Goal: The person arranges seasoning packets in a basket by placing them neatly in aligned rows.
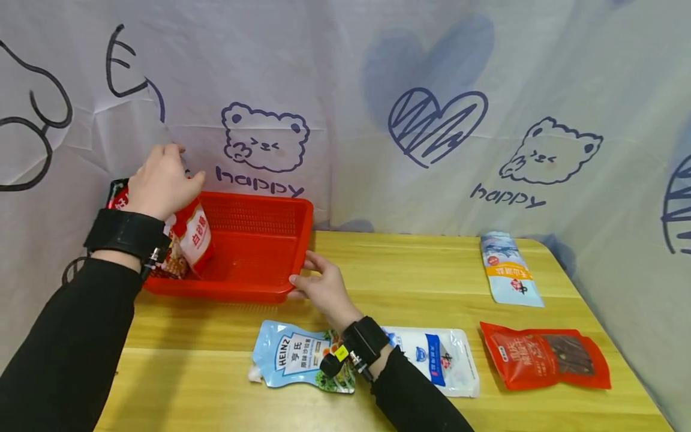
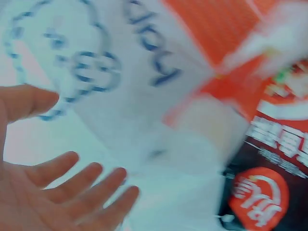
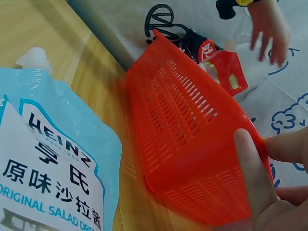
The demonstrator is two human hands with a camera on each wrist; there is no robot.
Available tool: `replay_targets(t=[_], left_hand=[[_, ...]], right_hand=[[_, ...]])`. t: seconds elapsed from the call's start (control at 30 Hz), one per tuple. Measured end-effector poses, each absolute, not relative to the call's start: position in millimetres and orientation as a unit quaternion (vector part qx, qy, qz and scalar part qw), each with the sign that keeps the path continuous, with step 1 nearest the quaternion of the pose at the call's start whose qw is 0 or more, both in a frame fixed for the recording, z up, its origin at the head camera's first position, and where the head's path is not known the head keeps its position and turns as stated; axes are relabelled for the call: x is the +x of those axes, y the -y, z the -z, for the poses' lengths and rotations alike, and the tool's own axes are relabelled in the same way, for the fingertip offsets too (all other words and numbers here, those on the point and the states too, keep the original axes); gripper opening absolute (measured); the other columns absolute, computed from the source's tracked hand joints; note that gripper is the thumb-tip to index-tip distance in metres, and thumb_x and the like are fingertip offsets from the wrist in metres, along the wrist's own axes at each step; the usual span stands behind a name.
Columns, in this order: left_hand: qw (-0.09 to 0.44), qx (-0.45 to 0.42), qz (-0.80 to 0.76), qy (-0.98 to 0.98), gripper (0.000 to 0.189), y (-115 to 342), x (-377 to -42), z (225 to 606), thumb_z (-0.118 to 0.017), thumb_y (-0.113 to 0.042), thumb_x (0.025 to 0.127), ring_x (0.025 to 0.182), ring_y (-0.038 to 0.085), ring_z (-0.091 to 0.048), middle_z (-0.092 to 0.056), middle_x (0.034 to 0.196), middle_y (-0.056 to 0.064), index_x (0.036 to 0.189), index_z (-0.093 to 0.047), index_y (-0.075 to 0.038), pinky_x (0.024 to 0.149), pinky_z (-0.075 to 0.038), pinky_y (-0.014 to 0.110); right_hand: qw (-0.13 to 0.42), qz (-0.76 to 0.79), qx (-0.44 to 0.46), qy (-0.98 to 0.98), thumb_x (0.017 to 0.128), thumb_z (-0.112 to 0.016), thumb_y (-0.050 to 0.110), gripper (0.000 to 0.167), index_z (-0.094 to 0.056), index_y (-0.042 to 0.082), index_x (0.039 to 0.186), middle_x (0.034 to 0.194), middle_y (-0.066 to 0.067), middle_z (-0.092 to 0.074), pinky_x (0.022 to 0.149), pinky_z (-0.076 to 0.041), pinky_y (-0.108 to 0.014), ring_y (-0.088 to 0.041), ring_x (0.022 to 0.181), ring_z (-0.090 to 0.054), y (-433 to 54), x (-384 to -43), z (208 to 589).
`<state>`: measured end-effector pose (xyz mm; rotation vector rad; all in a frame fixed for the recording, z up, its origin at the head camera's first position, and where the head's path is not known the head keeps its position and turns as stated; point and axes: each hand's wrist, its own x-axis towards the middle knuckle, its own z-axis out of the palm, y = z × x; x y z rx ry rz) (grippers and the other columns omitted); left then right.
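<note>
A red plastic basket (image 1: 254, 258) stands at the back left of the table. My right hand (image 1: 326, 288) grips its front right corner; in the right wrist view the thumb (image 3: 250, 163) lies on the outer wall and fingers are behind the rim. Over the basket's left end is my left hand (image 1: 164, 183), its fingers apart and holding nothing in the left wrist view. Beneath it, a red and white sugar bag (image 1: 198, 237) leans inside the basket. A black and red packet (image 2: 260, 197) is beside it, partly hidden by the left hand and wrist in the head view.
In front of the basket lies a light-blue Heinz salad dressing pouch (image 1: 294, 354), with a white and blue packet (image 1: 456, 363) next to it. To the right are a red snack bag (image 1: 523, 360) and a blue and orange packet (image 1: 507, 264). A printed cloth (image 1: 351, 150) hangs behind.
</note>
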<state>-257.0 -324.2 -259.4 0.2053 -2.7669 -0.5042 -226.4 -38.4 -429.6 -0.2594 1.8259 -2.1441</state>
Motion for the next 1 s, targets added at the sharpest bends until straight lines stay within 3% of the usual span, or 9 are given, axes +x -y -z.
replay_targets(t=[0.13,0.27,0.57,0.83,1.0], left_hand=[[0.248,0.012,0.211,0.945,0.057,297,-236,261,-0.059,-0.025,0.1,0.112,0.051,-0.054,-0.046,0.14,0.033,0.146,-0.048,0.006,0.087,-0.047,0.07],[0.269,-0.049,0.243,0.931,0.048,273,-214,272,-0.063,-0.02,0.099,0.11,0.043,-0.057,-0.053,0.131,0.027,0.141,-0.055,0.003,0.084,-0.05,0.061],[0.185,-0.145,0.283,0.93,0.041,247,-183,316,-0.073,-0.011,0.096,0.104,0.03,-0.061,-0.063,0.119,0.014,0.133,-0.061,-0.003,0.087,-0.055,0.049],[0.106,-0.146,0.303,0.936,0.029,233,-169,362,-0.077,-0.013,0.094,0.102,0.029,-0.064,-0.064,0.113,0.007,0.121,-0.067,-0.007,0.085,-0.058,0.047],[0.092,-0.144,0.297,0.939,0.027,225,-164,383,-0.08,-0.011,0.091,0.096,0.025,-0.065,-0.066,0.108,0.005,0.116,-0.07,-0.008,0.082,-0.059,0.044]], right_hand=[[0.158,0.747,-0.088,-0.64,0.095,-0.072,-0.002,0.068,-0.043,0.004,0.156,0.133,-0.018,-0.057,0.081,-0.062,-0.039,-0.024,0.089,-0.075,38,-227,430],[0.162,0.744,-0.084,-0.643,0.095,-0.072,-0.002,0.068,-0.043,0.006,0.157,0.133,-0.016,-0.058,0.08,-0.062,-0.037,-0.024,0.089,-0.076,39,-227,430],[0.162,0.749,-0.085,-0.637,0.095,-0.071,-0.004,0.067,-0.044,0.004,0.156,0.132,-0.015,-0.058,0.078,-0.063,-0.036,-0.023,0.087,-0.075,39,-226,429],[0.16,0.751,-0.09,-0.635,0.096,-0.071,-0.003,0.065,-0.044,0.002,0.156,0.135,-0.019,-0.056,0.085,-0.061,-0.043,-0.026,0.091,-0.075,37,-227,431],[0.159,0.75,-0.096,-0.635,0.096,-0.071,-0.002,0.064,-0.045,0.002,0.155,0.135,-0.019,-0.057,0.082,-0.062,-0.039,-0.03,0.095,-0.075,37,-226,431]])
